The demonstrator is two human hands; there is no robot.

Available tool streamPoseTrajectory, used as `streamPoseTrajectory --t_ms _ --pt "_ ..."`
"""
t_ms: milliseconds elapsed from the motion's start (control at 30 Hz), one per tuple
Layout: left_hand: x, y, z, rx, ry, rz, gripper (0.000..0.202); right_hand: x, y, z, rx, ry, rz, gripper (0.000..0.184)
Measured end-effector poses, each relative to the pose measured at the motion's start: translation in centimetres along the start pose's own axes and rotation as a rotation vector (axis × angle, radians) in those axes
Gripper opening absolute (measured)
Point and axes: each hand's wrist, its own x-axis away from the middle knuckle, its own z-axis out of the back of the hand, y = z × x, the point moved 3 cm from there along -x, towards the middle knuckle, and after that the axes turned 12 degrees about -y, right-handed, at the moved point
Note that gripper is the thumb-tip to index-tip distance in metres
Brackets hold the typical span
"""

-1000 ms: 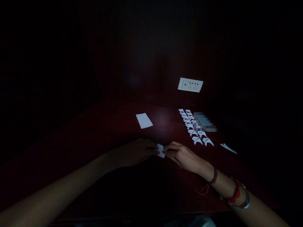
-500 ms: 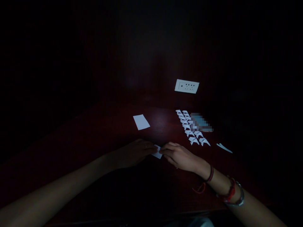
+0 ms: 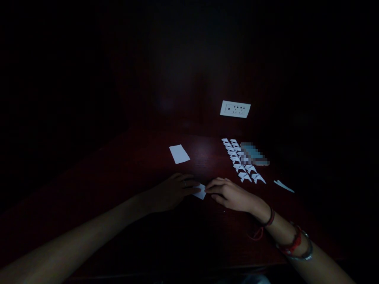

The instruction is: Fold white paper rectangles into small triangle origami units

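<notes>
A small piece of white paper point(image 3: 201, 194) lies on the dark red table between my hands. My left hand point(image 3: 173, 192) rests palm down, its fingers stretched out and apart, with fingertips over the paper's left part. From the other side, my right hand point(image 3: 233, 195) reaches in with its fingertips at the paper's right corner. Its fingers are extended and slightly apart, not wrapped round anything. Those fingertips hide parts of the paper's edges. Farther back lies a flat white paper sheet point(image 3: 179, 154).
Two rows of folded white paper pieces point(image 3: 236, 158) stand to the right. Beside them is a blurred-out flat object point(image 3: 255, 154). Thin pale strips point(image 3: 284, 186) lie farther right. A white socket panel point(image 3: 235, 109) is on the back wall. The surroundings are very dark.
My left fingers have spread apart over the paper. My right hand has shifted slightly right, to the paper's corner. The whole view has moved a little.
</notes>
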Motion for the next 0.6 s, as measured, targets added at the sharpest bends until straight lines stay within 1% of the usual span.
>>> streamPoseTrajectory --t_ms 233,367,467,600 --pt "0.2 0.0 -0.2 0.034 -0.083 0.049 0.065 -0.1 -0.4 0.1 0.067 0.012 -0.044 0.024" --pt "0.7 0.0 -0.1 0.114 -0.176 0.103 0.070 0.3 -0.9 -0.1 0.098 0.012 -0.059 0.025" --pt "1.1 0.1 0.0 0.174 -0.249 0.101 0.064 0.6 -1.0 -0.1 0.094 -0.010 -0.065 0.027" --pt "1.3 0.3 0.1 0.191 -0.271 0.081 0.053 0.9 -1.0 -0.1 0.102 -0.047 -0.060 0.031"
